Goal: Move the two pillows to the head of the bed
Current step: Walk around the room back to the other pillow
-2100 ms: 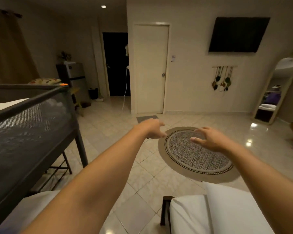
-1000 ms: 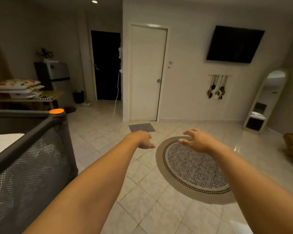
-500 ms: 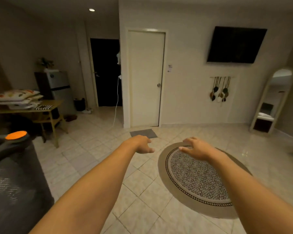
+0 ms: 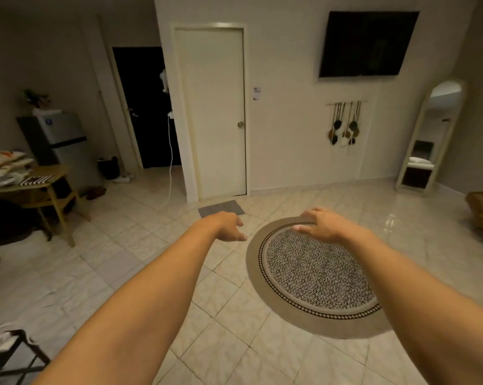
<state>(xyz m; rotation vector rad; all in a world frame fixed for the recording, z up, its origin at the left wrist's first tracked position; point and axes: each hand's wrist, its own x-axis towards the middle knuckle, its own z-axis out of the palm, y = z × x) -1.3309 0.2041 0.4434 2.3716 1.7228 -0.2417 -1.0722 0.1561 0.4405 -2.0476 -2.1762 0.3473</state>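
Well ahead of the person, both arms reach out over the tiled floor (image 4: pixel 229 315), palms down, with nothing in either of the hands. The left hand (image 4: pixel 229 226) hangs with its fingers loosely curled and spread, and the right hand (image 4: pixel 318 223) is flat with the fingers splayed wide; the two are apart, neither touching anything. Below and just beyond the right hand lies a round patterned rug (image 4: pixel 315 276), and past the left hand a small grey mat (image 4: pixel 221 208) sits in front of a closed white door (image 4: pixel 215 112). The pillows (image 4: pixel 1 162) lie stacked far off to the left of the left hand, on a wooden bench (image 4: pixel 44 180) beside a small fridge (image 4: pixel 59 137); how many are in the stack cannot be told for certain. Beyond the right hand a dark screen (image 4: pixel 368 43) hangs on the wall, and a tall arched mirror (image 4: pixel 432 134) leans further to the right.
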